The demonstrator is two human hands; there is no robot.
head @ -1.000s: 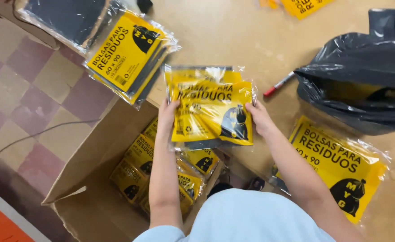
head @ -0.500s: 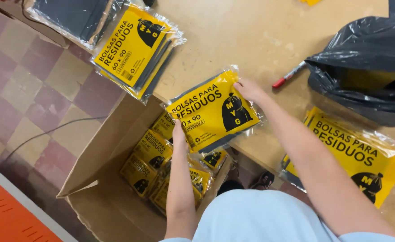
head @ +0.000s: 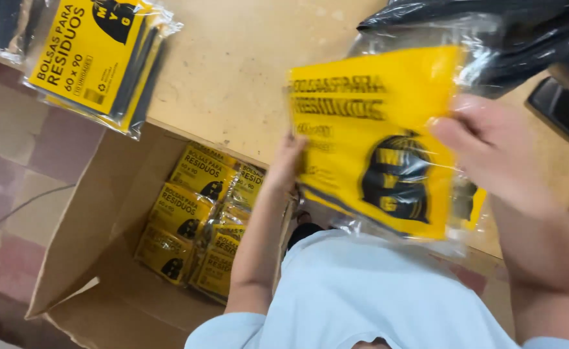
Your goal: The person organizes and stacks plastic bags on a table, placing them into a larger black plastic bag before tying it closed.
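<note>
Right hand point(head: 491, 152) closed on the right edge of a yellow packet of bags point(head: 375, 142) in clear wrap, fingers over the front, thumb hidden behind. Left hand point(head: 288, 161) pressed against the packet's left edge, mostly hidden behind it; cannot tell how far closed. Packet raised, blurred, tilted above the near edge of the wooden table point(head: 233, 77), partly over the person's pale blue shirt point(head: 368, 297). Below the table edge, an open cardboard box point(head: 97, 213) on the tiled floor point(head: 13, 168), with more yellow packets point(head: 187, 220) stacked toward its right side and bare cardboard on the left and front. Overhanging the table's left edge, another stack of packets point(head: 94, 55). Black plastic bag point(head: 523, 26) at the far right, dark phone-like slab point(head: 562, 106) just beside it. Bare tabletop between stack and raised packet.
</note>
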